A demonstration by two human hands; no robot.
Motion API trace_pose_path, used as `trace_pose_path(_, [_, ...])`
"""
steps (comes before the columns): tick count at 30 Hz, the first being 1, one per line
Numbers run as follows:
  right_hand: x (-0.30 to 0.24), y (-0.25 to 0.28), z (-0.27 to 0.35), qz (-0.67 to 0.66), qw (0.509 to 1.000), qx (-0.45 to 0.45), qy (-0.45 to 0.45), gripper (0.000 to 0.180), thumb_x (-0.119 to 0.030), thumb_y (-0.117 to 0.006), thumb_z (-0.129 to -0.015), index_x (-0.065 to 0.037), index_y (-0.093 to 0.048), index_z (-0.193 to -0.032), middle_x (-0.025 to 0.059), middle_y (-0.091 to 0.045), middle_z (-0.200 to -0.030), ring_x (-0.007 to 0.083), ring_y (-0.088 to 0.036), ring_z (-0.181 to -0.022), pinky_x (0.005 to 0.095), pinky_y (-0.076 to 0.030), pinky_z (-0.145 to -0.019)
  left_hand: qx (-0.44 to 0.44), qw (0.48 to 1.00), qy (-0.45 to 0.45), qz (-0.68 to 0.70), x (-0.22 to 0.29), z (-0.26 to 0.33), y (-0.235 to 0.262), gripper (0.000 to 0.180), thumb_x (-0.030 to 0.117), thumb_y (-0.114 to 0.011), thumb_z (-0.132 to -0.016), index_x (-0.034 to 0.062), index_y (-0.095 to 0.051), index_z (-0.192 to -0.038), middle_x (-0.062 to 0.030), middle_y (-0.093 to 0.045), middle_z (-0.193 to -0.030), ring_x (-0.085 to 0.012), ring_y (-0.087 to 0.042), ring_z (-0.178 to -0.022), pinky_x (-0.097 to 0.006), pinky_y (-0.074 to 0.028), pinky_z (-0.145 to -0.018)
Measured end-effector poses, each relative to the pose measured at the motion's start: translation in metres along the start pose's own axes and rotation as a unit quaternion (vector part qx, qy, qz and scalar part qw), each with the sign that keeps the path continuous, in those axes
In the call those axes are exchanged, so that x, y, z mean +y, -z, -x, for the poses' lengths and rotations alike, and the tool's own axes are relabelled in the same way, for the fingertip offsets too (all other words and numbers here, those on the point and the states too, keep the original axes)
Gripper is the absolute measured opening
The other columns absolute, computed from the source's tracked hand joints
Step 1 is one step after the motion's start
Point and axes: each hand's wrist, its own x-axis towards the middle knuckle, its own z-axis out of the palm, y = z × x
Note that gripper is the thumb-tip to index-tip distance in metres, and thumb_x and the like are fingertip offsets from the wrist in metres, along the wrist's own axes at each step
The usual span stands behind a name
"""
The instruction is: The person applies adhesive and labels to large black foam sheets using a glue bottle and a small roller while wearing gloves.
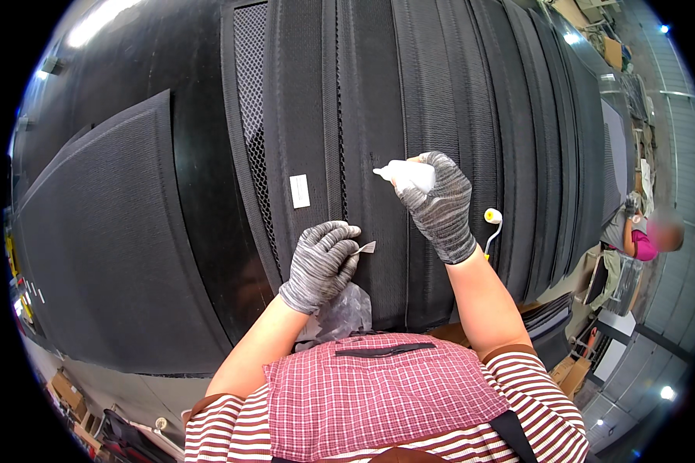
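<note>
My right hand [442, 202], in a grey knit glove with bare fingertips, is wrapped round a white squeeze bottle [413, 177]. The bottle lies tilted in the grip, its narrow nozzle pointing left over a black textured panel [371, 100]. Lower and to the left, my gloved left hand [322, 262] pinches a small pale label [367, 248] just above the same panel. A white label [300, 191] lies flat on the black strip beyond that hand. Under my left wrist is a crumpled clear plastic bag [346, 311] at the table's near edge.
A small paint roller [493, 217] with a white head lies right of my right hand. More black panels are layered to the right, and a large black sheet [108, 231] lies at left. Another person [639, 235] stands at the far right. Cardboard boxes [571, 376] sit lower right.
</note>
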Motion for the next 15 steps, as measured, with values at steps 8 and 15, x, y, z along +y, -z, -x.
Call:
trace_pose_path(8, [0.003, 0.004, 0.012, -0.002, 1.000, -0.004, -0.010, 0.028, -0.014, -0.076, -0.075, -0.002, -0.061, -0.096, 0.0103, -0.066, -0.086, 0.0202, -0.068, -0.076, 0.0314, -0.057, -0.068, -0.003, 1.000, 0.004, -0.009, 0.001, 0.001, 0.000, 0.020, 0.007, -0.075, -0.070, 0.0077, -0.067, -0.088, -0.0060, -0.068, -0.108, -0.0272, -0.061, -0.108, -0.039, -0.045, -0.095])
trace_pose_path(15, [-0.005, 0.001, -0.008, -0.023, 0.998, 0.058, 0.022, 0.025, -0.015, -0.076, -0.075, -0.002, -0.063, -0.093, 0.0099, -0.067, -0.086, 0.0189, -0.068, -0.078, 0.0316, -0.056, -0.070, 0.004, 1.000, -0.001, -0.011, -0.001, 0.002, -0.002, 0.020, 0.007, -0.074, -0.070, 0.0080, -0.067, -0.088, -0.0055, -0.068, -0.108, -0.0274, -0.061, -0.108, -0.039, -0.045, -0.095])
